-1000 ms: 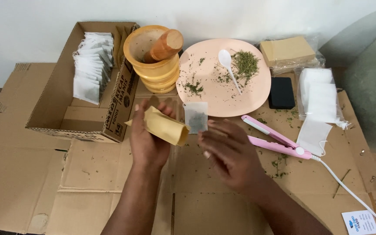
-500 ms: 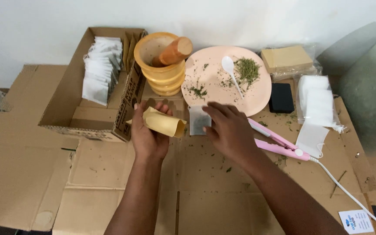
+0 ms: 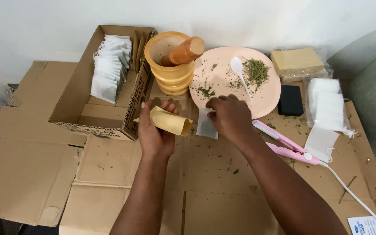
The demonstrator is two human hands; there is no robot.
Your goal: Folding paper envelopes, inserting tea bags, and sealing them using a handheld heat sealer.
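My left hand [image 3: 154, 132] holds a small tan paper envelope [image 3: 170, 121], its open mouth pointing right. Just to its right, my right hand [image 3: 230, 116] pinches the top of a small white filter bag [image 3: 206, 126] with dark herb inside; the bag hangs below my fingers, close to the envelope's mouth. Both hands hover over flattened cardboard [image 3: 205, 174], in front of the pink plate [image 3: 262, 102].
An open cardboard box [image 3: 88, 111] holds several white filter bags [image 3: 109, 69]. Wooden mortar [image 3: 170, 74] with pestle [image 3: 186, 50]. The plate carries dried herb [image 3: 256, 69] and a white spoon [image 3: 239, 72]. Pink flat sealer [image 3: 286, 141], black block [image 3: 290, 100], tan envelope stack [image 3: 297, 58], white bag packs [image 3: 327, 104].
My right hand moved up and left with the filter bag, from an open-palmed pose to a pinch on the bag beside the envelope. The camera view shifted slightly.
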